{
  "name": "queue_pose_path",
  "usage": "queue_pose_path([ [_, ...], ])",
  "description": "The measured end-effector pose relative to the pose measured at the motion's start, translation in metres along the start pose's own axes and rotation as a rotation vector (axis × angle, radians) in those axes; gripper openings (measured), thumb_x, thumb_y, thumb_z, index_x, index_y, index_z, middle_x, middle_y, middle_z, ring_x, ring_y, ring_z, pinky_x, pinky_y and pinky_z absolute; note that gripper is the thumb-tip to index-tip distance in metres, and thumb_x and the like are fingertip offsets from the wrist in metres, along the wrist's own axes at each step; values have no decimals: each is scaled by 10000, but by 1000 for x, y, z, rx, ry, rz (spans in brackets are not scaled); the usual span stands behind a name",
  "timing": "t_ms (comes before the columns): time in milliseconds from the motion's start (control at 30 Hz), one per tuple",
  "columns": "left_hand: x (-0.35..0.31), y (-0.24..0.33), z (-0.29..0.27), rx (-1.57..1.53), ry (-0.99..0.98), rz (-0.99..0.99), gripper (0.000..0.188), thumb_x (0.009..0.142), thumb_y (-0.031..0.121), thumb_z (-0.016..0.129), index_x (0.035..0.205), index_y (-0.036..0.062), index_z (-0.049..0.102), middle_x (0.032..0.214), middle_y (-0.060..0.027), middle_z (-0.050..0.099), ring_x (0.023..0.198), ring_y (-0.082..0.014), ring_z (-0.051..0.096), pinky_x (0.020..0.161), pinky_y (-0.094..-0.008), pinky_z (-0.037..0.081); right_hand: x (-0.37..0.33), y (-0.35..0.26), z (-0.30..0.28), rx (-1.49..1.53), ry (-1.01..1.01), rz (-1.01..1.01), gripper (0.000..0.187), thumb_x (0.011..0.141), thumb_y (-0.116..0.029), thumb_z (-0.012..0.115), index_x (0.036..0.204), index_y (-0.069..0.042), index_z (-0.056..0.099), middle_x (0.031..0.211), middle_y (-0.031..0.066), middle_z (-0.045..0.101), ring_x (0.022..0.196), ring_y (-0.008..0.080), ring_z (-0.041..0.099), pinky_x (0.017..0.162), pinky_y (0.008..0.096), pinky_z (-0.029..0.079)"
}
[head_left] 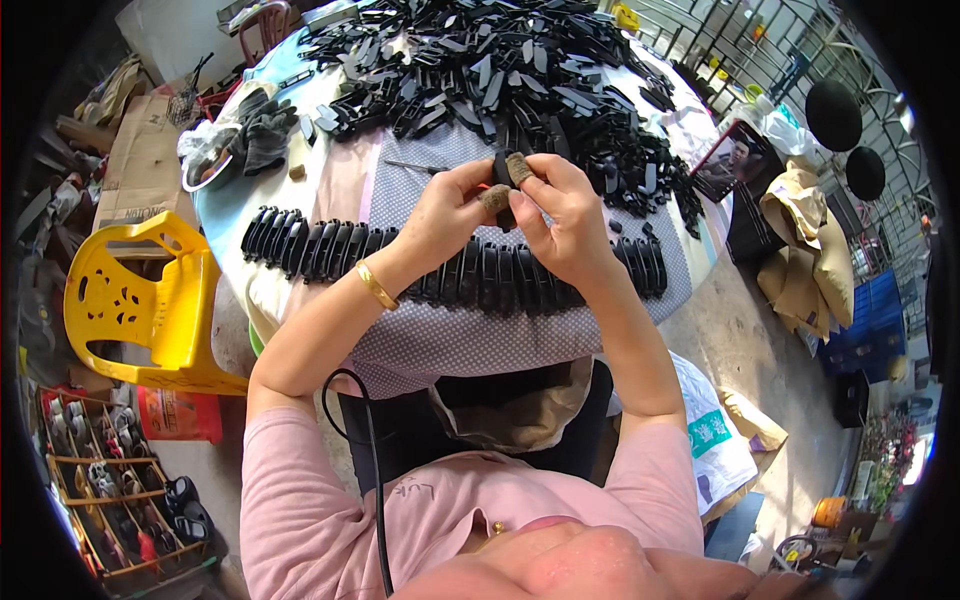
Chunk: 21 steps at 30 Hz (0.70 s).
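Note:
My left hand (447, 212), with a gold bangle at the wrist, and my right hand (566, 214) meet over the table. Brown covers wrap some of the fingertips. Between them the fingers pinch a small black plastic piece (502, 168), mostly hidden by the fingers. Beneath my wrists runs a long curved row of black clip-like plastic pieces (480, 278), standing side by side. Beyond my hands spreads a large heap of loose black plastic parts (480, 70). A thin metal rod (408, 165) lies left of the held piece, its near end hidden by my left hand.
A dotted grey cloth (420, 350) covers the near part of the round table. Dark gloves (266, 132) and a white bowl (207, 172) sit at its left. A phone (738, 160) leans at the right edge. Left stands a yellow plastic chair (140, 300); a black cable (372, 450) hangs before me.

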<state>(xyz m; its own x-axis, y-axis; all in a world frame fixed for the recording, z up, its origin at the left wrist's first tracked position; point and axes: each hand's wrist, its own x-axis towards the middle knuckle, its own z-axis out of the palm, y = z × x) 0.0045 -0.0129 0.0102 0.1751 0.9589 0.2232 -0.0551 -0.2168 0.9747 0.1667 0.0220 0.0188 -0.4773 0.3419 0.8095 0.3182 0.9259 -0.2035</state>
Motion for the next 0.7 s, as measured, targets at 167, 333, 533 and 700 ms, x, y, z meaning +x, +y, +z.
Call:
queue_pose_path([
  [167,3,2,4,-261,-21,-173,351,926,177,463,1219,-16,450,1026,-64,565,923,-143,575,820,-302,507,-4,-7,-4,-82,28,93,199,751,-101,626,894,34,603,898,127,574,776,285,568,697,368,451],
  [333,0,-8,12,-14,-85,-95,421,904,203,514,1248,-19,415,1130,-96,523,1030,-170,533,854,-311,478,-24,-8,-58,-77,164,430,296,718,-16,618,1015,-26,615,812,86,582,686,162,583,569,241,482],
  [533,6,-6,3,461,-55,-12,274,844,103,587,1104,16,578,1001,-46,579,829,-88,531,670,-209,459,-96,37,-139,-478,-187,870,300,696,-107,642,984,-25,632,686,102,575,598,162,548,594,284,453],
  [700,5,11,-16,660,38,110,222,819,111,595,1020,18,620,922,-84,598,798,-154,560,685,-255,460,-114,47,-129,-399,-263,902,273,721,-124,650,970,-13,630,727,124,599,624,184,571,607,290,456],
])
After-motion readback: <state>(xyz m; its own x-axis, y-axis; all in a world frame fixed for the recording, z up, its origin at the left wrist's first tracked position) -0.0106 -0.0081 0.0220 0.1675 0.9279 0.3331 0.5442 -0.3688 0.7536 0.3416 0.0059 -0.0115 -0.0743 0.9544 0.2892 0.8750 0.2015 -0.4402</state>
